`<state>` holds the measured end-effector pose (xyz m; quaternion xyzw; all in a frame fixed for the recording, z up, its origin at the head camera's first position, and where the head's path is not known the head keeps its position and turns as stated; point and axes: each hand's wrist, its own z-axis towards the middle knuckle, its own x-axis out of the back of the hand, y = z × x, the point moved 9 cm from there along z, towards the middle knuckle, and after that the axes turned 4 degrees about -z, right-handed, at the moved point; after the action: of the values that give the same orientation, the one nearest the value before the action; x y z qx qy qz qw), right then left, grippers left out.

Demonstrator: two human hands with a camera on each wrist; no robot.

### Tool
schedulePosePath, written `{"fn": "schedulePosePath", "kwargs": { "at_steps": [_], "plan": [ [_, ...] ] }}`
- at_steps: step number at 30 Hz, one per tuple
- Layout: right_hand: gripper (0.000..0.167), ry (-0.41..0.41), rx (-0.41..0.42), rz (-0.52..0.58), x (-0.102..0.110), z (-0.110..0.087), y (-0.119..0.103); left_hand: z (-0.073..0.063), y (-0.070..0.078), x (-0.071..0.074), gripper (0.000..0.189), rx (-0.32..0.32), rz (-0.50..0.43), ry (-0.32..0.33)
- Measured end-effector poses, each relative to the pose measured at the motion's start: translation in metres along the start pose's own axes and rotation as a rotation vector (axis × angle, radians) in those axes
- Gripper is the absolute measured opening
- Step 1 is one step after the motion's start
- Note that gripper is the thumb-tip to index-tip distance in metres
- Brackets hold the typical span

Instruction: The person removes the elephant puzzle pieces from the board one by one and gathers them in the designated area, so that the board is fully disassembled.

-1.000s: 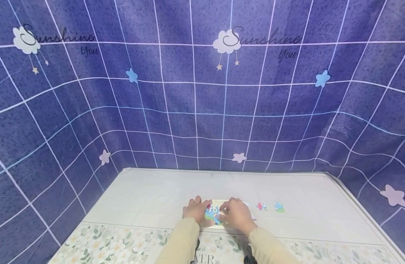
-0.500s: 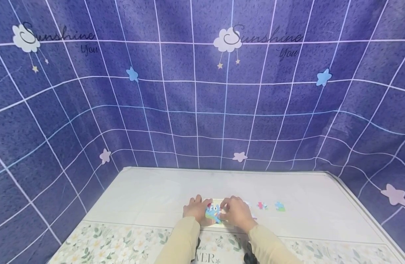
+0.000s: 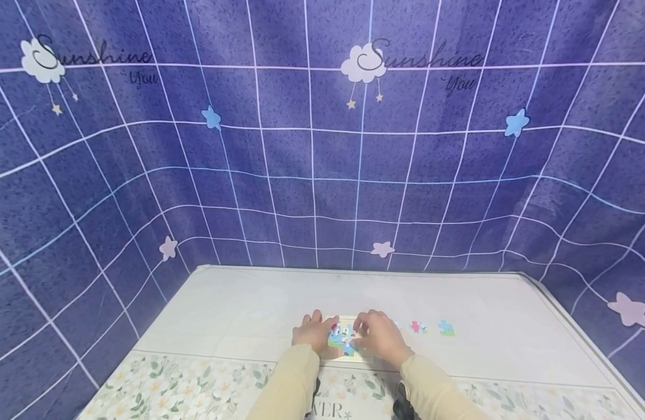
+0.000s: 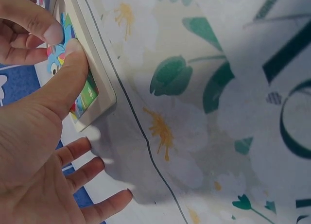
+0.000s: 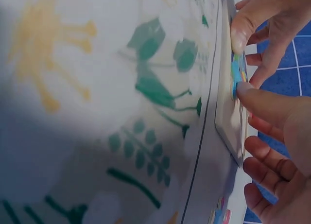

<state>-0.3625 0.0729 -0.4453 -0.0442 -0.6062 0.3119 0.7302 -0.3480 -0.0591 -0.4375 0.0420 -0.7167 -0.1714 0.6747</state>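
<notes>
A pale jigsaw tray (image 4: 102,83), partly filled with blue and green cartoon pieces, lies in front of me. My left hand (image 3: 310,333) rests at its left end, its thumb pressing on the picture and the other fingers spread loosely. From the right, my right hand (image 3: 382,339) pinches a blue puzzle piece (image 5: 236,83) low over the tray, thumb on the near side and index finger opposite. Fingers cover part of the picture, so the piece's full outline is hidden.
Loose puzzle pieces lie right of the tray, among them a red one (image 3: 417,327) and a blue-green one (image 3: 446,328). A floral cloth (image 3: 196,379) covers the table's near part. A blue checked curtain (image 3: 322,192) encloses the back and sides.
My right hand has shifted slightly to the right and its fingers have turned a little, uncovering more of the picture. The left hand stays in place.
</notes>
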Motion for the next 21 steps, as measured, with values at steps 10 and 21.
{"fn": "schedulePosePath", "kwargs": {
  "at_steps": [10, 21],
  "plan": [
    [0.024, 0.006, 0.042, -0.043, 0.005, 0.001, -0.001, -0.004, 0.004, 0.003, 0.073, -0.002, -0.001, 0.001],
    [0.022, 0.014, 0.095, 0.013, 0.012, 0.000, -0.005, -0.002, 0.001, 0.000, 0.074, -0.003, 0.000, 0.018]
  ]
}}
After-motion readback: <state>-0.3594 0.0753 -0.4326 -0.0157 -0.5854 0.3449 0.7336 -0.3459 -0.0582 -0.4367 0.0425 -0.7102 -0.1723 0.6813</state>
